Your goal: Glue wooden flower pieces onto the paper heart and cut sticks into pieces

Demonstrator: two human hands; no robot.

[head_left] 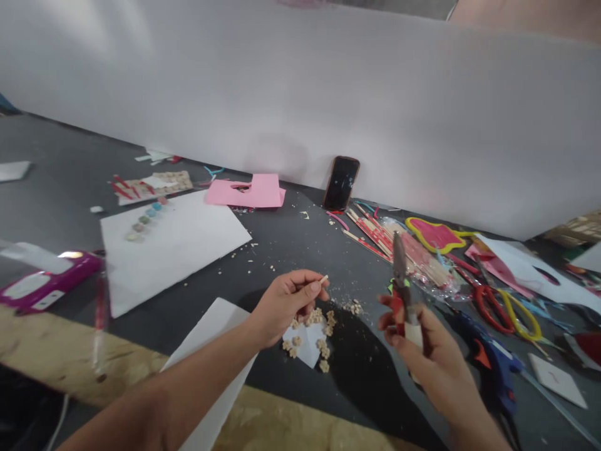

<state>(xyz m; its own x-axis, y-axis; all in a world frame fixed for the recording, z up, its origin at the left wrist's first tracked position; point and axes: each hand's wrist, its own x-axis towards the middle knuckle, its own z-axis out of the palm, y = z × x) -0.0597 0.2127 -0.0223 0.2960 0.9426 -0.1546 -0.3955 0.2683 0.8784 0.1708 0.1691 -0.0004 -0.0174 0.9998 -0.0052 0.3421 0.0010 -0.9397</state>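
Note:
Between the thumb and fingers of my left hand (300, 297) is a short, thin wooden stick (323, 279), its tip pointing up. My right hand (422, 344) is wrapped round the handles of a cutting tool (399, 269), whose dark metal end points upward. Below my left hand, small tan wooden pieces (325, 351) lie around a small white paper (307, 343). A small pile of cut bits (354, 307) lies between my two hands on the dark table (282, 241).
A phone (341, 183) leans on the white wall. Right of centre lie red-patterned sticks (370, 233), scissors (493, 309) and a blue glue gun (491, 357). White sheets (164, 250), pink paper (265, 191) and a purple device (51, 282) are on the left.

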